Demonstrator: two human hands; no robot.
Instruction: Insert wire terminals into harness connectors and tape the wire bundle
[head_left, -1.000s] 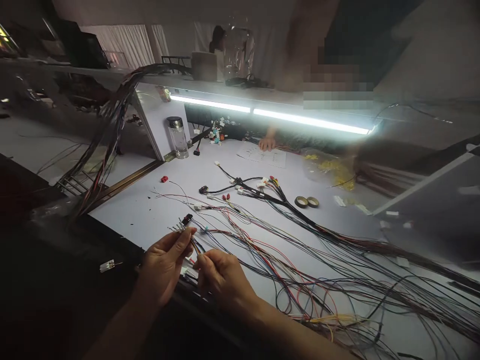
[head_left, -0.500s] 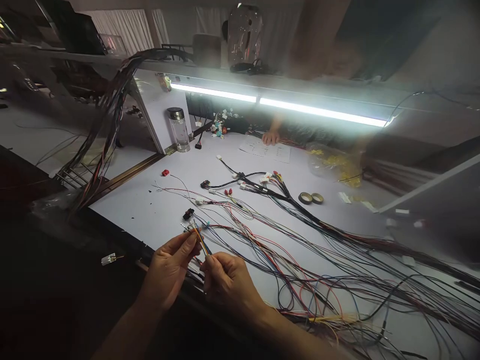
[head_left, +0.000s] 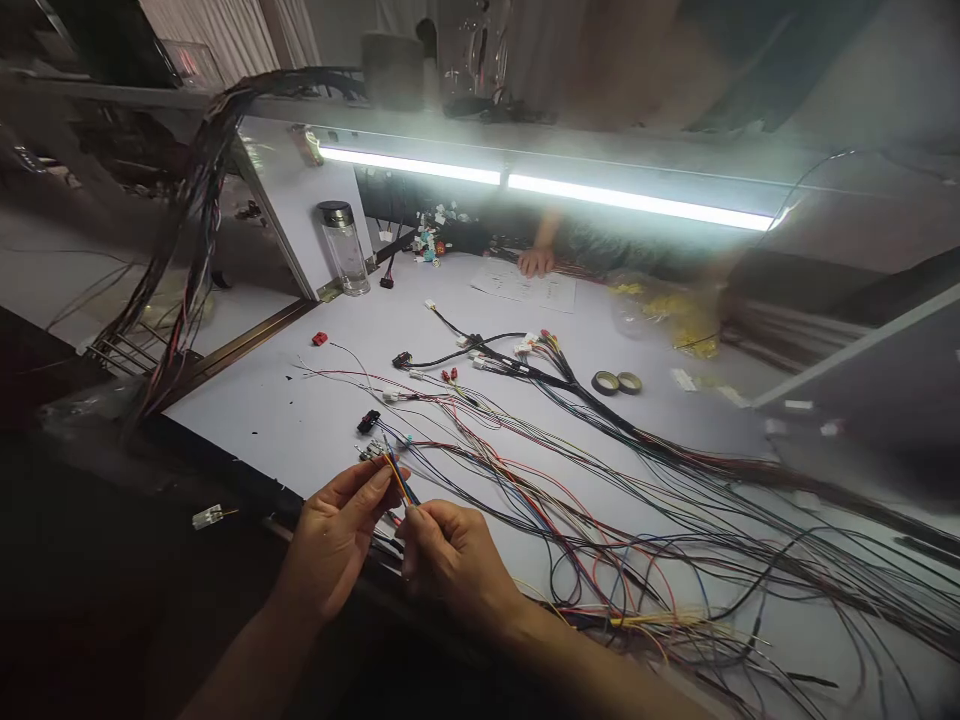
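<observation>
Near the table's front edge, my left hand [head_left: 341, 535] pinches a small bunch of wires [head_left: 397, 478], yellow, orange and blue, close to their tips. My right hand [head_left: 454, 555] is closed on the same bunch a little lower down. Metal terminals [head_left: 369, 452] stick out just past my left fingertips. A black connector [head_left: 368, 421] lies on the table beyond them. Loose wires [head_left: 525, 480] in red, black, blue and yellow spread rightward over the white table [head_left: 247, 400]. Behind them lies a black-wrapped harness [head_left: 559, 376] with white plugs.
Two tape rolls [head_left: 616, 382] lie right of the harness. A glass bottle [head_left: 345, 250] stands by the left panel, near a red connector [head_left: 320, 339]. Another person's hand [head_left: 536, 262] rests by a paper sheet [head_left: 517, 288]. A bright lamp [head_left: 637, 205] runs under the shelf.
The view has shifted slightly, so the table scene sits a little further left and higher. Both hands keep hold of the wires in nearly the same pose.
</observation>
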